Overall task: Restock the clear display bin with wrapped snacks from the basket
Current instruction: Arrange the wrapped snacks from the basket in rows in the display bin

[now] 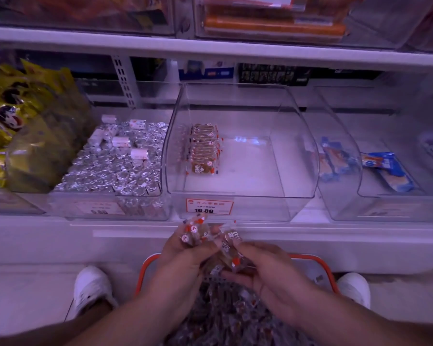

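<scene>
The clear display bin (295, 171) stands on the shelf straight ahead, with a short row of brown wrapped snacks (204, 148) stacked along its left side. Below it, over the orange-rimmed basket (318, 260), my left hand (183, 253) grips a bunch of wrapped snacks (194, 232) with red-and-white wrapper ends. My right hand (265, 268) holds more of the same snacks (231, 248) against the left one. The basket under my forearms is full of loose wrapped snacks (225, 310).
A bin of silver-foil sweets (115, 166) sits to the left, next to yellow bags (13, 116). Right of the target bin, two clear bins hold blue packets (335, 158). A price tag (209, 206) reads 10.80. My white shoes (90, 288) flank the basket.
</scene>
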`<state>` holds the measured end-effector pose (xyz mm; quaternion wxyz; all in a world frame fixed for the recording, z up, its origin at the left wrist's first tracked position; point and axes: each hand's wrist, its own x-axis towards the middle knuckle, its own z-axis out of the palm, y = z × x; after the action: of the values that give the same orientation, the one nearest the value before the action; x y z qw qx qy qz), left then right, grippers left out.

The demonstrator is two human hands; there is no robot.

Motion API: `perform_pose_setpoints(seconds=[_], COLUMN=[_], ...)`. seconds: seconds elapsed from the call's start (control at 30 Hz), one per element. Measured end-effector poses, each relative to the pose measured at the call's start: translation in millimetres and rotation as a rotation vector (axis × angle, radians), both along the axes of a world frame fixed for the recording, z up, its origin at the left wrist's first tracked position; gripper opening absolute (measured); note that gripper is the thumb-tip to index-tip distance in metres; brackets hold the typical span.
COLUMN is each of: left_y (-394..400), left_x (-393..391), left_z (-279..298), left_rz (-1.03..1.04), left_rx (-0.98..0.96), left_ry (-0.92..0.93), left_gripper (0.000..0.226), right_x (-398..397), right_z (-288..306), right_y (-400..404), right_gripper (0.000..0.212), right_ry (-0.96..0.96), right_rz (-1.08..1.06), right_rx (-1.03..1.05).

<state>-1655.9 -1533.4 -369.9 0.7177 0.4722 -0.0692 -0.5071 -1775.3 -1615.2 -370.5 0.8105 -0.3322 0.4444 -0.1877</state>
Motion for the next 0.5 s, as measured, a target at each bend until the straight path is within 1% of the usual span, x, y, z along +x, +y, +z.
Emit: perform_pose_setpoints(seconds=[0.07, 0.2, 0.27, 0.33, 0.4, 0.5], left_y=[-1, -1, 2, 6, 10, 13], left_x=[-1, 6, 9, 11, 10, 3], left_z=[0, 3, 7, 10, 12, 14], left_rz=[0.041, 0.133, 0.169, 0.232, 0.288, 0.282], left_rx=[0.009, 0.055, 0.051, 0.05, 0.048, 0.022], left_ry=[-0.007, 0.015, -0.029, -0.184, -0.368, -0.573], left_gripper=[0.047, 0.036, 0.033, 0.032, 0.041, 0.048], right_x=[1, -2, -5, -11, -19, -24], right_z=[2, 8, 11, 14, 19, 20], right_y=[3, -2, -3, -2, -2, -2], right_gripper=[0.016, 0.012, 0.012, 0.014, 0.016, 0.02], right_ry=[-0.009, -0.006, 0.001, -0.005, -0.037, -0.116], right_rz=[-0.026, -0.025, -0.023, -0.018, -0.024, -0.164], right_rx=[0.032, 0.017, -0.013, -0.036, -0.034, 0.025])
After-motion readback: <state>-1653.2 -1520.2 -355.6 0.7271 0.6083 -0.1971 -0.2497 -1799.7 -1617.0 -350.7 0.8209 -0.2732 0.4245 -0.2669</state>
